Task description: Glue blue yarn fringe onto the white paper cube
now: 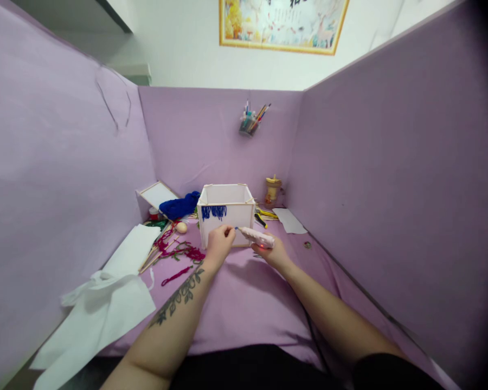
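Observation:
My left hand (221, 242) is closed in a pinch on a short piece of blue yarn (236, 228). In my right hand (277, 254) is a pale pink hot glue gun (258, 238) with a red light glowing on it. Its nozzle points left, close beside the yarn. Just behind both hands stands an open-topped white box (215, 229) edged with wooden sticks. Loops of dark blue yarn (213, 212) cover the upper left of its front panel. My left hand hides part of the box's lower front.
Left of the box lie a blue yarn bundle (179, 206), magenta yarn (193, 252), wooden sticks (158, 254) and white sheets (117, 303). Yellow-handled pliers (267, 213) and a brown cup (273, 191) are behind on the right. A pen holder (249, 125) hangs on the back panel.

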### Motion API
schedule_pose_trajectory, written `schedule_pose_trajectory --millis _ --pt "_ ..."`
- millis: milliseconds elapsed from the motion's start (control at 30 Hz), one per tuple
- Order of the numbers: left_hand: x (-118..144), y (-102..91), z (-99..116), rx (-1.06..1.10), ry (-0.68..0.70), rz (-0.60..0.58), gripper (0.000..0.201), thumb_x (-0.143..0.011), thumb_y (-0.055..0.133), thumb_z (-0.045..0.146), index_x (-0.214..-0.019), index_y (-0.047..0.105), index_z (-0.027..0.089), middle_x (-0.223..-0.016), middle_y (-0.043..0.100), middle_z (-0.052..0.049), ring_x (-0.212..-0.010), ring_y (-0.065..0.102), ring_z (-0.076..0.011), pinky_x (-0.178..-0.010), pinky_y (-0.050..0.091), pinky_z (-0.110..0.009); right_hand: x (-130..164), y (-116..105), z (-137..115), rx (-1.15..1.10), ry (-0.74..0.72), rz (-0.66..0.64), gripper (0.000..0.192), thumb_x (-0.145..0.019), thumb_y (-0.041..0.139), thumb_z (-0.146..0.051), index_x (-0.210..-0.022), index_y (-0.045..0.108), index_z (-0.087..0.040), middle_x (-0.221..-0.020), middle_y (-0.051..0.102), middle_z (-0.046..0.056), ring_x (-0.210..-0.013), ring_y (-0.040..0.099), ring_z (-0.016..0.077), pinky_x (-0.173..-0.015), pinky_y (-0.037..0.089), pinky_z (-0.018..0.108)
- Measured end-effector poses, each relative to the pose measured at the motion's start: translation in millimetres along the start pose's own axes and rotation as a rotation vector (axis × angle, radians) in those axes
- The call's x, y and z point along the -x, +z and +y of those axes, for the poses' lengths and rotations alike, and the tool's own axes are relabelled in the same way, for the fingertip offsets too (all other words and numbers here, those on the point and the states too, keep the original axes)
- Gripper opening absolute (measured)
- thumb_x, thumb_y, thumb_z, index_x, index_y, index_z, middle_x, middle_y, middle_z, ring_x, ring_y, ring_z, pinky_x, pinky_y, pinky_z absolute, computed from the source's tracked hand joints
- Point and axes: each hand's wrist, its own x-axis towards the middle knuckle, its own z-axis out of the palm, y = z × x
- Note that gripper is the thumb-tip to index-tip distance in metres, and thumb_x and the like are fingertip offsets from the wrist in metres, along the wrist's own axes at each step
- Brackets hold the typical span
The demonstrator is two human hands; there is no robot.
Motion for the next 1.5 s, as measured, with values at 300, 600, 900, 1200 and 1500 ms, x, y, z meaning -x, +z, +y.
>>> schedule_pose_trajectory --millis 300,600,900,1200,1500 --pt "-1 1.6 -2 0.038 0.002 -0.016 0.021 -0.083 0.054 0.026 -0.081 0.072 0.014 -0.064 0.066 -0.003 -0.062 0.059 -0.0144 -0.064 0.041 -0.025 -1 0 0 -0.022 0.005 0.003 0.019 -0.061 0.07 -0.031 -0.067 0.055 -0.022 -0.058 0.059 -0.001 -0.051 0.052 0.0148 -0.048 0.041 0.026" --pt "-3 6.9 -10 0.044 0.052 -0.078 0.022 -0.085 0.053 0.026 -0.083 0.071 0.014 -0.066 0.066 -0.003 -0.063 0.057 -0.0139 -0.063 0.039 -0.024 -4 -2 -4 -0.187 0.003 -0.003 0.024 -0.063 0.073 -0.03 -0.084 0.068 -0.02 -0.065 0.064 0.0 -0.055 0.054 0.0139 -0.051 0.045 0.026" --pt "-1 6.7 -7 0.105 0.022 -0.063 0.015 -0.082 0.057 0.023 -0.074 0.067 0.016 -0.065 0.063 -0.001 -0.063 0.056 -0.0132 -0.062 0.037 -0.024 -16 -19 -3 -0.579 0.127 0.297 0.033 -0.058 0.08 -0.037 -0.077 0.063 -0.018 -0.061 0.058 -0.003 -0.05 0.052 0.0105 -0.048 0.041 0.024" --pt "-26 6.3 32 1.071 -0.521 -0.263 0.012 -0.08 0.063 0.012 -0.071 0.056 0.011 -0.064 0.054 0.001 -0.045 0.042 -0.0017 -0.036 0.022 -0.012 -11 -15 -1 -0.561 0.141 0.233 0.027 -0.06 0.08 -0.034 -0.077 0.065 -0.02 -0.069 0.062 0.0 -0.053 0.051 0.0111 -0.049 0.044 0.026" --pt "-39 2.2 57 1.418 -0.692 -0.16 0.019 -0.092 0.048 0.007 -0.075 0.053 0.01 -0.061 0.046 0.003 -0.04 0.035 0.0007 -0.033 0.022 -0.007 -13 -17 -2 -0.541 0.117 0.243 0.026 -0.061 0.078 -0.034 -0.078 0.063 -0.021 -0.069 0.062 0.0 -0.052 0.05 0.0111 -0.05 0.043 0.026"
